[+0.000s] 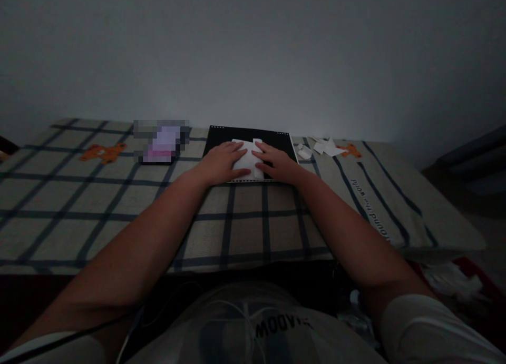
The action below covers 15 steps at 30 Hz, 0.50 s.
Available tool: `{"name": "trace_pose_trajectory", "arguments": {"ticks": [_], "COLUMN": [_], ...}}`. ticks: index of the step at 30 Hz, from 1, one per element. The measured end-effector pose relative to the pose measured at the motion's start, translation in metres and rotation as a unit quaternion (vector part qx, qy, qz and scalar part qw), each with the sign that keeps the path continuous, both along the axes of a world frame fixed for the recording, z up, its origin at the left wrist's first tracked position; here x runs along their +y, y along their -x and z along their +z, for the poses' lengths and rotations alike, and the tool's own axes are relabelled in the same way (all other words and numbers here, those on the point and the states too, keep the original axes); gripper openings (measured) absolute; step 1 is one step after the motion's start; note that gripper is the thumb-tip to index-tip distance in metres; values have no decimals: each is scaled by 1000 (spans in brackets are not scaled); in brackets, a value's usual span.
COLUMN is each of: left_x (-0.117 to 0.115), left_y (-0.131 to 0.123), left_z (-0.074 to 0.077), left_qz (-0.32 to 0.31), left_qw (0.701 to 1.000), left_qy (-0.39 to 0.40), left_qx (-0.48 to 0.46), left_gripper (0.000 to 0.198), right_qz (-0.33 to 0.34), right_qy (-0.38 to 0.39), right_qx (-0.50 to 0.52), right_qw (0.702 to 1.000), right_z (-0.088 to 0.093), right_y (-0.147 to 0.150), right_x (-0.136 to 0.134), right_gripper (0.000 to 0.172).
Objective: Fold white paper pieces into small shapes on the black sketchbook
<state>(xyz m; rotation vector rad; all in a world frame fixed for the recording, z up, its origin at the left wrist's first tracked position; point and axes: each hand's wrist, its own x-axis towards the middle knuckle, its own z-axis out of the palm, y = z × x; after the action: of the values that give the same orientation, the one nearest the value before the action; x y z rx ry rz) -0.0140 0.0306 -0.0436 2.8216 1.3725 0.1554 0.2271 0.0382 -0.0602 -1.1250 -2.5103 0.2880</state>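
A black sheet [221, 136] with small punched holes along its edges lies on the cloth-covered table, straight ahead of me. White paper pieces [247, 161] rest on the middle of it. My left hand [222, 163] lies flat over the left part of the white paper, fingers spread. From the other side my right hand [276, 161] spreads its fingers over the right part, touching a narrow white strip [258, 173]. The palms cover parts of the black sheet, and the fingers hide some of the paper's outline.
White paper scraps [326, 146] lie right of the black sheet. To the left is a phone-like device [162, 143], its screen blurred out. A checked tablecloth [245, 222] covers the table, with a plain wall [253, 58] behind. A red container [470, 272] with crumpled white material stands below right.
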Motion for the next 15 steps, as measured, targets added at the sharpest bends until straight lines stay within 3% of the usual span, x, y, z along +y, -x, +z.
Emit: {"name": "trace_pose_trajectory", "arguments": {"ticks": [5, 15], "left_x": [-3, -7], "left_y": [-3, -5], "left_z": [1, 3], "left_qz": [-8, 19], "left_qw": [1000, 999], "left_qy": [9, 20], "left_qx": [-4, 22], "left_gripper": [66, 70], "right_qz": [-32, -58], "right_qy": [-10, 4], "right_qx": [-59, -102], "right_qw": [998, 993], "right_z": [0, -2], "right_y": [2, 8], "right_x": [-4, -10], "right_gripper": [50, 56]}}
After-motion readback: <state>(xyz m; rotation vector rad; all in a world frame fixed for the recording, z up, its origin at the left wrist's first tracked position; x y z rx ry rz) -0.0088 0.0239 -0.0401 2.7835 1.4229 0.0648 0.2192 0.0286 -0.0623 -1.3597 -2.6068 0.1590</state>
